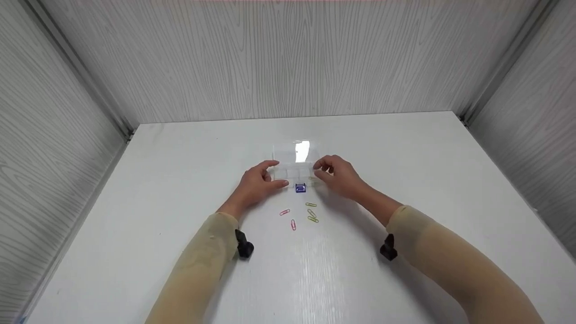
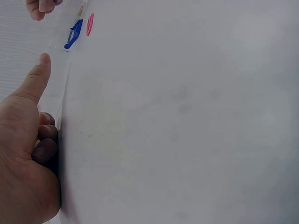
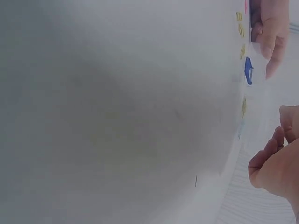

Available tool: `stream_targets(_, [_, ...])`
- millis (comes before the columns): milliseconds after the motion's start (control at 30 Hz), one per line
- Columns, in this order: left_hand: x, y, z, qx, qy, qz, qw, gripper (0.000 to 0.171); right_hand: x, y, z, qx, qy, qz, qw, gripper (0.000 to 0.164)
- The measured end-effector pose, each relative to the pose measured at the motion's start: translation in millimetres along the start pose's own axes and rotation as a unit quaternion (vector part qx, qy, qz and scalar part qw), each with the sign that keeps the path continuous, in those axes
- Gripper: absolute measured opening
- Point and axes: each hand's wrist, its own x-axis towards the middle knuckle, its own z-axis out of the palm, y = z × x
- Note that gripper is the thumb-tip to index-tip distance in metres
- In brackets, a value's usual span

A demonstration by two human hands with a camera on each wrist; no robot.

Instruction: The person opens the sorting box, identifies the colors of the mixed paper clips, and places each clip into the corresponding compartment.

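A clear plastic compartment box (image 1: 292,173) lies on the white table with its transparent lid (image 1: 284,154) folded back. On its front edge is a blue latch (image 1: 300,188). My left hand (image 1: 257,183) holds the box's left side, thumb at the front and index finger towards the back. Over the right end hovers my right hand (image 1: 338,176), fingers loosely bent, thumb and index finger apart; nothing shows between them. Below those fingertips, a yellow paper clip (image 3: 244,107) shows through the box wall.
In front of the box lie pink paper clips (image 1: 285,212) and several yellow-green paper clips (image 1: 311,213). Wood-grain panels (image 1: 288,58) stand at the table's back and sides. Glare covers part of the lid.
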Motion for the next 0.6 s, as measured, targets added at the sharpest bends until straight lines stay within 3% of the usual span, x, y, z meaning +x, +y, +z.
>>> stream_targets(200, [1.8, -1.0, -0.5, 0.004, 0.0, 0.006, 1.0, 0.074, -19.1, 1.8, 0.1, 0.023, -0.031, -0.033, 0.999, 0.017])
stream_targets(600, [3.5, -2.0, -0.8, 0.011, -0.001, 0.016, 0.9998, 0.075, -29.7, 11.9, 7.0, 0.041, -0.12, -0.021, 0.992, 0.015])
